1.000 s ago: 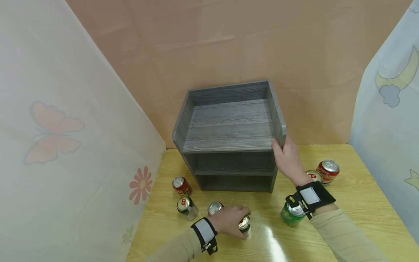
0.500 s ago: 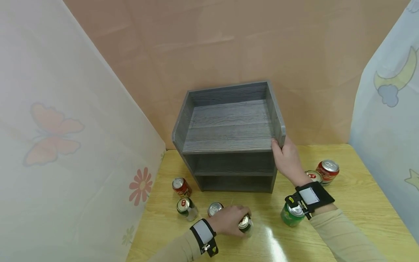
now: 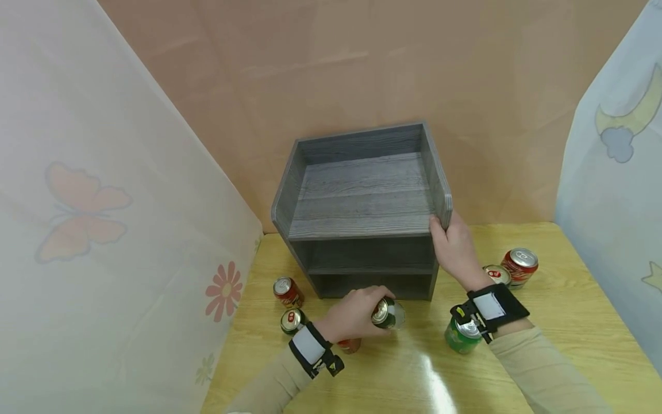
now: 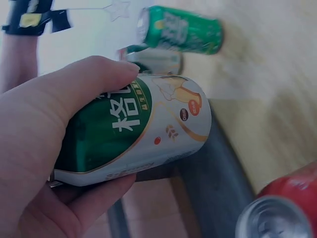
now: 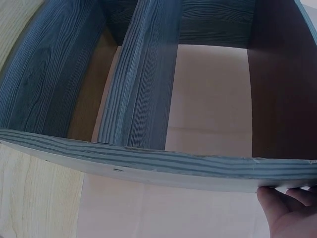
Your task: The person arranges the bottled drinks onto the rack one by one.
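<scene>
My left hand grips a green and white drink can, thumb on one side and fingers on the other. The can is tilted and held above the table, in front of the grey wooden shelf. Below that hand a red can is mostly hidden. My right hand holds the front edge of the shelf's right side panel, thumb on the inner face. In the right wrist view only part of that hand shows, against the panel.
Left of the shelf stand a red can and a green-topped can. A green can is under the right wrist. Farther right are a red can and a gold-topped can. Printed sheets hang around the table.
My left hand has lifted the green and white can off the table, moving it toward the shelf and tilting it. The right hand has stayed on the side panel.
</scene>
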`<move>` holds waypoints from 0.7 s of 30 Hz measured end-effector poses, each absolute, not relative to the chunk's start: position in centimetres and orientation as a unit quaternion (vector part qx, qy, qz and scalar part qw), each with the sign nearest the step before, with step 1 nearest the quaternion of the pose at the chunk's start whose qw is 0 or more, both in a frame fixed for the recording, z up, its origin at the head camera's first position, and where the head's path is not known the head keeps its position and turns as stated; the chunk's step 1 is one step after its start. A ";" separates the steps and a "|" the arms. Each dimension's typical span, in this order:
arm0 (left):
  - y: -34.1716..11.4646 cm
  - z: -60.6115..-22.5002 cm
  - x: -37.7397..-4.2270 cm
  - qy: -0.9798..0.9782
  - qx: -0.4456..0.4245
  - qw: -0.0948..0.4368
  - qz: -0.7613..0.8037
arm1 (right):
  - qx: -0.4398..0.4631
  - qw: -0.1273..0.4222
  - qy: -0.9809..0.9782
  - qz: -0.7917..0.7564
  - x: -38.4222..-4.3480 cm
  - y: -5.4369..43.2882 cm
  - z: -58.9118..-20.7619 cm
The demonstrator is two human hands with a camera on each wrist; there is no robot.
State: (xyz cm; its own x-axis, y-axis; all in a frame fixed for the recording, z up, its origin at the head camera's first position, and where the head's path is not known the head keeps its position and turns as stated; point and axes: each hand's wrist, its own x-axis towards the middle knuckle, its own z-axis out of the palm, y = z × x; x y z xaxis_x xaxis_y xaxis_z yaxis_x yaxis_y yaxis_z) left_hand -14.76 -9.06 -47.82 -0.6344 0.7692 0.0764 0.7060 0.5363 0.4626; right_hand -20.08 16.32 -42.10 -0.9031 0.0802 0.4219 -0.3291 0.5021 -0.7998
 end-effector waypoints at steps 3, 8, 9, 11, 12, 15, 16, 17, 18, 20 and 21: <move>-9.3 -46.7 -15.0 0.875 0.412 0.061 0.246 | 0.078 0.208 -0.838 0.498 -20.1 16.3 -42.0; -9.7 -45.0 -15.3 0.875 0.401 0.053 0.267 | 0.079 0.207 -0.836 0.503 -20.0 16.3 -41.9; -9.8 -44.7 -15.4 0.874 0.400 0.051 0.269 | 0.079 0.205 -0.836 0.503 -20.0 16.3 -41.9; -9.9 -44.0 -15.5 0.874 0.399 0.044 0.274 | 0.080 0.203 -0.836 0.504 -20.1 16.3 -41.9; -9.9 -43.7 -15.6 0.874 0.399 0.039 0.275 | 0.080 0.202 -0.836 0.504 -20.1 16.3 -41.9; -10.1 -42.7 -15.7 0.874 0.397 0.026 0.280 | 0.081 0.200 -0.837 0.503 -20.2 16.3 -42.1; -10.1 -42.3 -15.7 0.874 0.395 0.024 0.282 | 0.080 0.200 -0.837 0.503 -20.2 16.3 -42.1; -10.2 -42.0 -15.8 0.874 0.394 0.022 0.283 | 0.079 0.199 -0.838 0.502 -20.2 16.3 -42.1; -10.2 -41.6 -15.8 0.875 0.391 0.021 0.286 | 0.078 0.198 -0.838 0.502 -20.3 16.3 -42.1; -10.3 -41.0 -15.8 0.875 0.385 0.020 0.292 | 0.076 0.198 -0.839 0.502 -20.2 16.3 -42.2; -10.4 -40.6 -15.7 0.876 0.382 0.019 0.295 | 0.075 0.198 -0.839 0.502 -20.2 16.3 -42.2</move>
